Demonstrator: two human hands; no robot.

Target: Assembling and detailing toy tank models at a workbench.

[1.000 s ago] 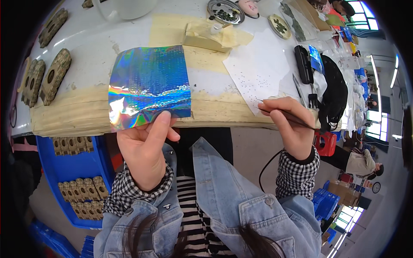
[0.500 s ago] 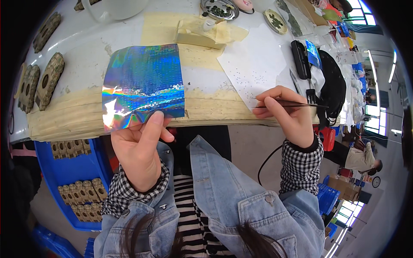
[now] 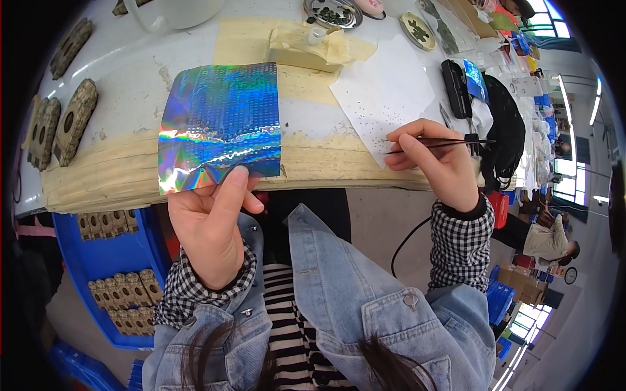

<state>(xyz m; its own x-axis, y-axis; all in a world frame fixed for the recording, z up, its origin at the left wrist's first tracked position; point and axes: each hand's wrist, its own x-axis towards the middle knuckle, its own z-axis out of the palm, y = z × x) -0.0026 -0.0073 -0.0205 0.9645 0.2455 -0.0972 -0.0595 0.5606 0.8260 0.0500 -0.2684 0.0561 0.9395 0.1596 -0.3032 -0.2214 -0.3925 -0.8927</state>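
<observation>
My left hand pinches the lower edge of a shiny holographic sheet, thumb on top. Rows of small marks cover the sheet, which tilts over the table's front edge and throws back blue, green and pink light. Dark, slim tweezers lie between the thumb and fingers of my right hand. Their tips point left, over the near corner of a white paper sheet dotted with many tiny dark specks. Whether the tips hold anything is too small to tell.
Camouflage-patterned blocks stand at the table's left. A tape-covered block and a metal dish of dark green pieces lie farther back. A black case and black bag sit at right. Below left is a blue tray of similar blocks.
My right hand has risen slightly away from me, and the tweezers have swung with it. The holographic sheet has shifted a little and its reflections differ.
</observation>
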